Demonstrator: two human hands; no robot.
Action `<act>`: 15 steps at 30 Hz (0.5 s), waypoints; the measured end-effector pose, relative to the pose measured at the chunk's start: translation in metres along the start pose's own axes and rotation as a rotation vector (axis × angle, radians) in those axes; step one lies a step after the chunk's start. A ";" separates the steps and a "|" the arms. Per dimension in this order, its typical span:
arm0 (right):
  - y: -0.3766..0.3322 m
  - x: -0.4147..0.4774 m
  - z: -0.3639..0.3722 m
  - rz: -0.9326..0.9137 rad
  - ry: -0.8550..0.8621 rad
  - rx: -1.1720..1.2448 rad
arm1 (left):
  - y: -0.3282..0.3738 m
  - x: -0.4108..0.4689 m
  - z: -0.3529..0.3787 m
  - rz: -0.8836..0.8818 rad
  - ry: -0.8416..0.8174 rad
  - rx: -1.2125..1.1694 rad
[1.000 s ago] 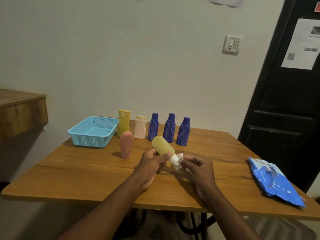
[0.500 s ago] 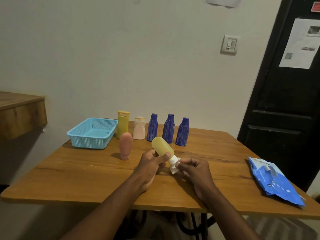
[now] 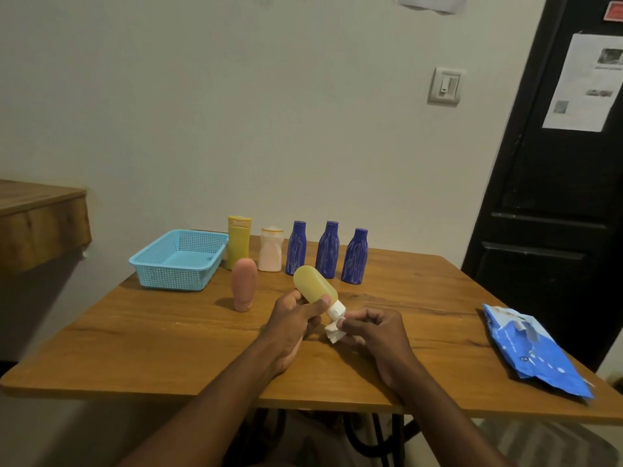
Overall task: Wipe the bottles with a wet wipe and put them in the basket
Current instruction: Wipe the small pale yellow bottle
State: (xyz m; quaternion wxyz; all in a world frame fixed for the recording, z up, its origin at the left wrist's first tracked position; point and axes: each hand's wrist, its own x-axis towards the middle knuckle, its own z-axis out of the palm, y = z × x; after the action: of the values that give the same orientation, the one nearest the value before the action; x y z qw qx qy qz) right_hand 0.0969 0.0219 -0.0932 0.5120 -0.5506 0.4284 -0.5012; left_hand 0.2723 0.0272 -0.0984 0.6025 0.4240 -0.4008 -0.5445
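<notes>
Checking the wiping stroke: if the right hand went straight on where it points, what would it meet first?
Likely the white cap of the yellow bottle, right beyond the wipe the right hand pinches.

Over 1 s, logged a small drop of the right hand (image 3: pixel 377 335) away from the white cap (image 3: pixel 336 310) of the yellow bottle (image 3: pixel 315 285). Found the wet wipe (image 3: pixel 333 333), earlier bunched against the cap's end, now pinched just below it. Saw more of the cap bare than before.
</notes>
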 end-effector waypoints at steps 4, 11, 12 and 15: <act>-0.002 -0.004 -0.001 -0.166 0.029 0.106 | 0.001 0.000 0.001 0.013 0.005 0.016; 0.009 0.005 0.000 -0.280 0.101 -0.136 | 0.000 -0.004 0.003 0.013 -0.051 0.164; 0.010 0.006 0.000 -0.273 0.102 -0.136 | 0.001 -0.005 0.004 0.014 -0.065 0.170; 0.010 0.007 -0.002 -0.232 0.120 -0.099 | 0.002 -0.010 0.008 0.013 -0.142 0.180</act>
State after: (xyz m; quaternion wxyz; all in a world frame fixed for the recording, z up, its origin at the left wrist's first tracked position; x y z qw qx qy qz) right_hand 0.0964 0.0137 -0.1021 0.3963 -0.5900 0.4157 -0.5674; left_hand 0.2648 0.0366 -0.0944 0.5356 0.4342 -0.4927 -0.5309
